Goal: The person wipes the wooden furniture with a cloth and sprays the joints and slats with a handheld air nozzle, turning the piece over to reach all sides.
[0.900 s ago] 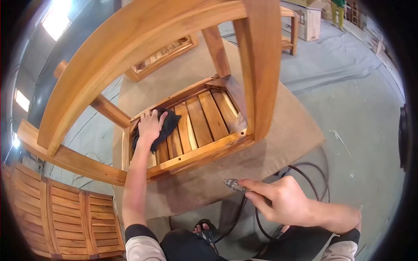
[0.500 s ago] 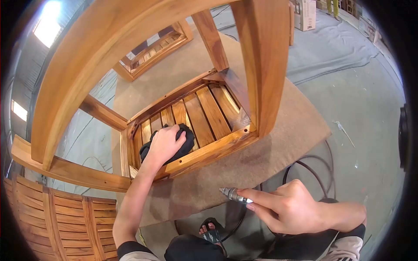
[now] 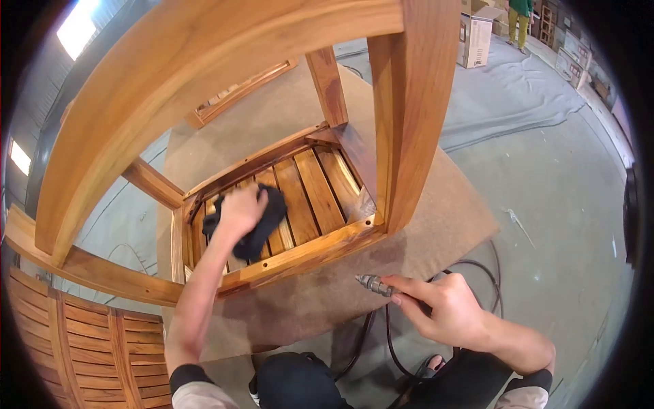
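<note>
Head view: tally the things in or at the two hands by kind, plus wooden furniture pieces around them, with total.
Black cloth, under the left hand: 1
Metal air nozzle, in the right hand: 1
Black hose: 1
Upturned wooden chair: 1
Slatted wooden panel at left: 1
Wooden frame further off: 1
Total: 6

Slatted wooden panel (image 3: pixel 88 347) at left; cardboard box (image 3: pixel 475 39) on grey sheet (image 3: pixel 518 88) beyond
</note>
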Motion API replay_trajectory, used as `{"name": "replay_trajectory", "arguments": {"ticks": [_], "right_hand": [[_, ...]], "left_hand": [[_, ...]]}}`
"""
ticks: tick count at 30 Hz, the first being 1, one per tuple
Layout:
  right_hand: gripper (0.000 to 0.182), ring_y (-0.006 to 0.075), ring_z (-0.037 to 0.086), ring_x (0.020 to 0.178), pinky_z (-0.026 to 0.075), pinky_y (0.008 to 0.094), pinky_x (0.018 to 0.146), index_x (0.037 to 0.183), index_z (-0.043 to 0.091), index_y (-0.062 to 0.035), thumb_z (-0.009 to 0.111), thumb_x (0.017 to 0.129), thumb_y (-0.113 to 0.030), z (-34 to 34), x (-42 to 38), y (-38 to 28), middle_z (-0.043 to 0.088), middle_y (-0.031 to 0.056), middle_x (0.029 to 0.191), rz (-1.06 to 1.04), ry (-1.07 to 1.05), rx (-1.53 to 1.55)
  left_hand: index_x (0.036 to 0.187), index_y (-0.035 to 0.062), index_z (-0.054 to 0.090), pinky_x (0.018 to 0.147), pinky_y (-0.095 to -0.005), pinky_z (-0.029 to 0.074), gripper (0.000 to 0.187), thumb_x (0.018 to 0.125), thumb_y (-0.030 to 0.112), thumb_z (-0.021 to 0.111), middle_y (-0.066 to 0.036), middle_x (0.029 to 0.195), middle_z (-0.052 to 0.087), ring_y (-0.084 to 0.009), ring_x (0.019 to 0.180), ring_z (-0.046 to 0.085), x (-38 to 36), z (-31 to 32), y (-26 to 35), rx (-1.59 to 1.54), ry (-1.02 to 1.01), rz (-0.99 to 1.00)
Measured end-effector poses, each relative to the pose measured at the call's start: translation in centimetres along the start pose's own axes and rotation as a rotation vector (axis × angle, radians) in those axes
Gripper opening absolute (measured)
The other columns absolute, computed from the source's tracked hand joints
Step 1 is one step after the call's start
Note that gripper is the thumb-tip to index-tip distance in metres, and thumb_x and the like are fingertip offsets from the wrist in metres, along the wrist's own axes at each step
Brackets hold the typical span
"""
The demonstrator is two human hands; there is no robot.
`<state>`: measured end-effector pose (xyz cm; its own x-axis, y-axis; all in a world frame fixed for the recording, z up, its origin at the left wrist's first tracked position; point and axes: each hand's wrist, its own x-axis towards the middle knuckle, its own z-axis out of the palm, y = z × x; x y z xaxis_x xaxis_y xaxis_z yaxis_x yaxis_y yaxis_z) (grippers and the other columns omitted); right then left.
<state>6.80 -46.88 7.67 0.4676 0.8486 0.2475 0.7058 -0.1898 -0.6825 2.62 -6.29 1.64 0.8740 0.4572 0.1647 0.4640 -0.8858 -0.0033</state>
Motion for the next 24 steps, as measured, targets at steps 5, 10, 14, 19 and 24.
{"name": "replay_trajectory", "arguments": {"ticks": [5, 10, 14, 19, 24], "right_hand": [[0.027, 0.0217, 0.055, 0.041, 0.043, 0.0301, 0.042, 0.110, 0.068, -0.0040, 0.066, 0.084, -0.005, -0.7, 0.3, 0.1, 0.056, 0.0081, 0.053, -0.027, 0.035, 0.036], [0.028, 0.0209, 0.054, 0.041, 0.043, 0.0309, 0.042, 0.110, 0.068, -0.0044, 0.067, 0.083, -0.005, -0.3, 0.4, 0.2, 0.055, 0.0065, 0.052, -0.050, 0.037, 0.038], [0.029, 0.0209, 0.054, 0.041, 0.044, 0.0312, 0.041, 0.111, 0.068, -0.0042, 0.067, 0.082, -0.005, -0.7, -0.3, 0.1, 0.055, 0.0058, 0.051, -0.054, 0.026, 0.009], [0.031, 0.0200, 0.053, 0.039, 0.042, 0.0312, 0.040, 0.113, 0.067, -0.0039, 0.067, 0.082, -0.006, -2.0, -1.6, -0.8, 0.053, 0.0040, 0.049, -0.106, 0.061, -0.029], [0.034, 0.0204, 0.051, 0.037, 0.040, 0.0309, 0.038, 0.114, 0.066, -0.0038, 0.067, 0.081, -0.006, -2.2, -1.6, -0.9, 0.050, 0.0026, 0.046, -0.146, 0.049, -0.008]], "left_hand": [[0.086, 0.0011, 0.062, 0.071, -0.0491, 0.052, 0.032, 0.090, 0.031, 0.055, -0.023, 0.076, 0.065, -0.0417, 0.078, 0.064, -4.5, -2.9, 5.0, -0.122, -0.158, 0.230], [0.090, 0.0027, 0.060, 0.068, -0.0466, 0.054, 0.030, 0.090, 0.033, 0.056, -0.018, 0.078, 0.065, -0.0370, 0.075, 0.066, -0.4, 0.5, 5.9, 0.005, 0.121, 0.130], [0.090, 0.0024, 0.060, 0.067, -0.0446, 0.055, 0.031, 0.092, 0.032, 0.055, -0.017, 0.083, 0.066, -0.0348, 0.075, 0.067, 6.5, 2.8, 5.5, 0.150, 0.350, 0.158], [0.087, 0.0010, 0.062, 0.070, -0.0479, 0.054, 0.036, 0.095, 0.033, 0.047, -0.022, 0.086, 0.067, -0.0380, 0.080, 0.067, 5.9, 1.9, 10.8, -0.029, 0.173, 0.054], [0.077, 0.0032, 0.064, 0.068, -0.0502, 0.052, 0.042, 0.097, 0.034, 0.044, -0.024, 0.073, 0.065, -0.0422, 0.072, 0.064, 0.3, 0.3, 14.8, -0.239, -0.024, 0.209]]}}
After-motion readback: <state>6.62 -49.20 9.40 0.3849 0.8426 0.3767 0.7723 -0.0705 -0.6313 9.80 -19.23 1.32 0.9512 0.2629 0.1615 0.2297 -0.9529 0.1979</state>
